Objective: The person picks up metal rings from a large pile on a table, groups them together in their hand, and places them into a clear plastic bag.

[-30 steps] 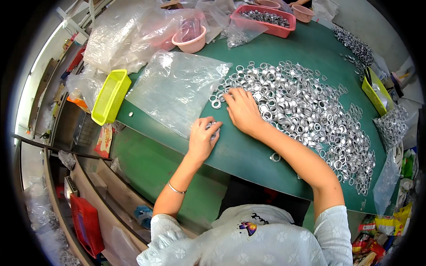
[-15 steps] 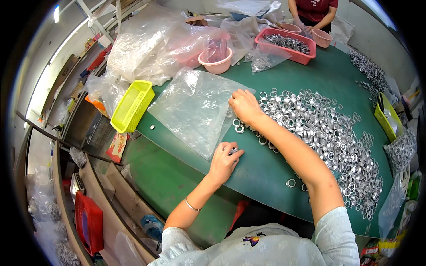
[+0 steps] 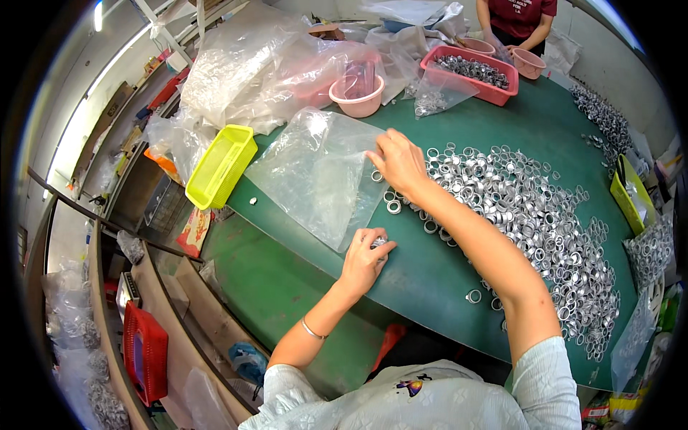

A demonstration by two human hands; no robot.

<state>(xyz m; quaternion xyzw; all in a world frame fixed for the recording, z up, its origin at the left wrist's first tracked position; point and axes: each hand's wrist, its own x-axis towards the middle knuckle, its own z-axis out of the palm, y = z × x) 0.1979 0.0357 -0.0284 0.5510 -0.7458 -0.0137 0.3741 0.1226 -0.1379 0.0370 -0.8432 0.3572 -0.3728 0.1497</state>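
Note:
My left hand [image 3: 364, 264] is closed around a few small silver metal rings [image 3: 378, 242], just above the table's near edge; the fingers hide part of them. My right hand [image 3: 400, 163] pinches the right edge of a clear plastic bag [image 3: 308, 175] with bent fingers. The bag lies flat and wrinkled on the green table, its lower corner beside my left hand. Right of my right hand spreads a large loose heap of metal rings [image 3: 502, 204], with a few strays [image 3: 393, 206] next to the bag.
A yellow basket [image 3: 221, 168] stands at the table's left edge. Behind are a pink bowl [image 3: 358, 100], piled plastic sheeting [image 3: 236, 72] and a red tub [image 3: 510, 84] of rings. A co-worker [image 3: 519, 25] stands at the far side. A lime basket [image 3: 627, 193] sits at the right.
My right hand has shifted up slightly and its fingers have moved along the bag's edge; the bag's right corner has drawn back leftward. My left hand stays closed on the rings. The view has shifted slightly.

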